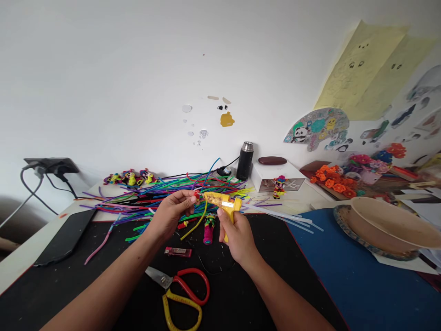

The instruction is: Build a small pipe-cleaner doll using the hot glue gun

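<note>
Inward over a black mat reach both forearms, right hand curled around a yellow glue gun, left hand pinching a small red piece just beside the gun's nozzle.

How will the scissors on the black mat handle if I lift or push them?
The scissors may swing at their pivot if lifted by one side, since the red handle and yellow handle are spread apart. The broad metal blade suggests weight toward that end. Lying flat, they should slide rather than roll.
</note>
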`<state>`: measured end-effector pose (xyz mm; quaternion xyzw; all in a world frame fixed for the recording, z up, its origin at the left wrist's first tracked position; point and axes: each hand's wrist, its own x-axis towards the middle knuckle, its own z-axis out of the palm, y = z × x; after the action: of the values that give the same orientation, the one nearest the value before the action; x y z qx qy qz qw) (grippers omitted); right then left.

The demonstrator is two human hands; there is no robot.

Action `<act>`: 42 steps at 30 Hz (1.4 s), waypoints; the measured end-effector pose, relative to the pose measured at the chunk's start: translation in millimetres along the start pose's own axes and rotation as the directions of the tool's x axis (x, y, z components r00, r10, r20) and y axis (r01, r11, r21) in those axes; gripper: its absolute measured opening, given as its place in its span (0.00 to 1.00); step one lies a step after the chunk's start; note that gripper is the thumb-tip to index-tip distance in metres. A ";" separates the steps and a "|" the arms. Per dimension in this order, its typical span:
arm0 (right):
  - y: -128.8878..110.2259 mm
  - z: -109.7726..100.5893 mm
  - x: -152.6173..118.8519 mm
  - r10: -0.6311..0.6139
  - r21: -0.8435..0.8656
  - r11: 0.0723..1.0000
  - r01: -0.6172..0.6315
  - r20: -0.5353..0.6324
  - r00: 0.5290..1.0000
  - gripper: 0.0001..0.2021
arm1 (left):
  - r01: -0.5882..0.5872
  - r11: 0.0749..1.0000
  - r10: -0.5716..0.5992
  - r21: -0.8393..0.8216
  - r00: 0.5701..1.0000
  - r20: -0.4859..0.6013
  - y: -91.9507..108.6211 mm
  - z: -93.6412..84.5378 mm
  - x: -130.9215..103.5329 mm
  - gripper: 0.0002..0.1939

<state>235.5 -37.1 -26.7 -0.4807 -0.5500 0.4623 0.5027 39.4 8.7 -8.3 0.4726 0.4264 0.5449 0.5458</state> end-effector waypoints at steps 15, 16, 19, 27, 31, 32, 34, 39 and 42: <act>5.1 0.4 0.0 -0.032 -0.060 0.998 0.031 -0.002 0.999 0.33 | -0.043 0.998 0.044 0.037 0.999 -0.011 -2.4 -0.6 1.2 0.20; 5.5 0.6 -0.1 -0.031 -0.060 0.998 0.031 -0.004 0.999 0.33 | -0.048 0.998 0.048 0.042 0.999 -0.010 -3.5 -1.5 1.3 0.20; 6.7 1.4 -0.4 -0.034 -0.057 0.998 0.034 -0.006 0.999 0.33 | -0.061 0.996 0.060 0.064 0.998 0.005 -6.7 -4.0 1.7 0.19; 11.2 2.0 -0.1 -0.049 -0.069 0.996 0.048 -0.005 0.999 0.33 | -0.075 0.992 0.078 0.105 0.997 -0.024 -8.4 -4.9 3.0 0.20; 10.6 1.9 0.0 -0.040 -0.073 0.997 0.039 -0.007 0.999 0.32 | -0.060 0.996 0.062 0.069 0.998 -0.022 -7.1 -3.8 3.0 0.19; 10.3 1.8 0.0 -0.038 -0.074 0.997 0.037 -0.006 0.999 0.32 | -0.055 0.997 0.057 0.059 0.998 -0.021 -6.4 -3.3 2.7 0.19; 9.8 1.7 0.0 -0.040 -0.075 0.996 0.040 -0.009 0.999 0.32 | -0.044 0.998 0.045 0.038 0.999 -0.022 -4.5 -2.0 1.8 0.19; 9.0 1.2 0.0 -0.045 -0.065 0.997 0.044 -0.015 0.999 0.32 | -0.028 1.000 0.029 0.012 0.999 -0.025 -1.2 -0.1 0.4 0.20; 7.7 1.1 0.0 -0.044 -0.062 0.997 0.043 -0.019 0.999 0.32 | -0.027 1.000 0.027 0.007 0.999 -0.025 -1.6 0.0 0.4 0.20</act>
<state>234.9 -36.3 -34.4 -0.4885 -0.5691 0.4292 0.5032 39.7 9.2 -9.9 0.4732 0.4285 0.5569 0.5314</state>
